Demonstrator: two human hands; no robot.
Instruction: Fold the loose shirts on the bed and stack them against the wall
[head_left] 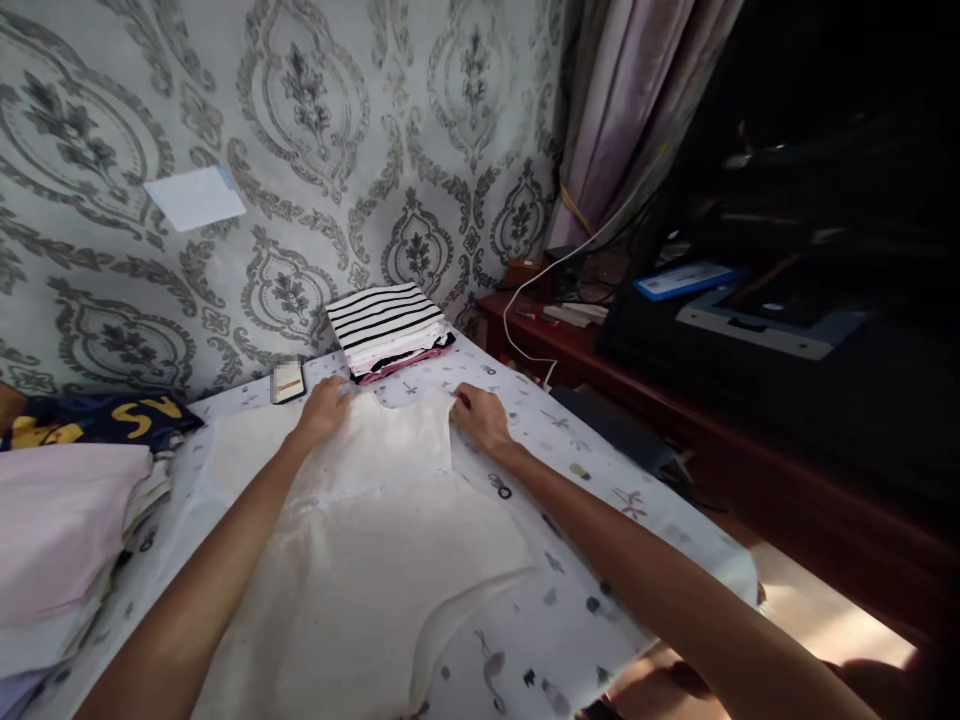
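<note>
A white garment (pixel 375 540) lies spread on the patterned bedsheet, its neckline toward the wall. At its left shoulder is my left hand (pixel 325 408), fingers closed on the cloth. My right hand (pixel 480 415) pinches the garment's right shoulder edge between thumb and fingers. Just beyond the neckline sits a stack of folded clothes (pixel 390 330), a black-and-white striped one on top. A phone (pixel 288 380) lies near the wall, a little left of my left hand.
Folded pink cloth (pixel 67 520) and a navy garment with yellow print (pixel 105 418) are piled at the left. A red-brown wooden cabinet (pixel 750 470) stands along the right, with a white cable (pixel 517 295) hanging over its edge. Patterned wallpaper covers the back wall.
</note>
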